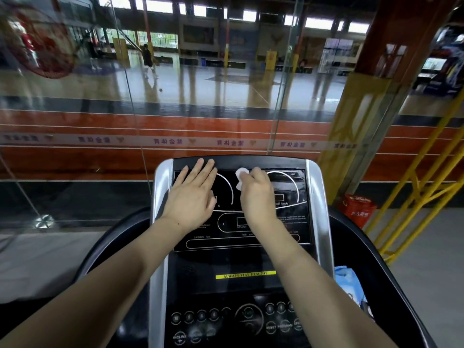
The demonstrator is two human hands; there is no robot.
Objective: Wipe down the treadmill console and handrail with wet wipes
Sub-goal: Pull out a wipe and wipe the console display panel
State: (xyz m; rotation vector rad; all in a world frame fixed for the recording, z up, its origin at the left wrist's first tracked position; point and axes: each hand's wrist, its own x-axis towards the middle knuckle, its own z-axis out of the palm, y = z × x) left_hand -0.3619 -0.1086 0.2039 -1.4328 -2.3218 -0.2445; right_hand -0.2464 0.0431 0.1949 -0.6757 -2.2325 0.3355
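Presently itemised, one treadmill console (241, 262): black panel between two silver side rails, with a yellow strip across its middle and round buttons along its near edge.

Containers: one blue wet-wipe pack (350, 285), lying in the recess at the console's right edge, partly hidden by the right forearm; whether it is open, and what remains inside, cannot be told. One red bin (357, 209) on the floor beyond the console's right side, contents not visible.

Wipes in use: one white wipe (240, 178), bunched, near the middle of the display's far edge.

Hands: two, both bare. Left hand (192, 197) lies flat on the left half of the display, fingers extended and close together, palm down, holding nothing. Right hand (257, 193) is curled closed around the wipe and presses it to the glass just left of the right-hand dial arc; part of the wipe shows past the fingers.

Handrail (376, 247): one, black, curving round both sides of the console; neither hand touches it.
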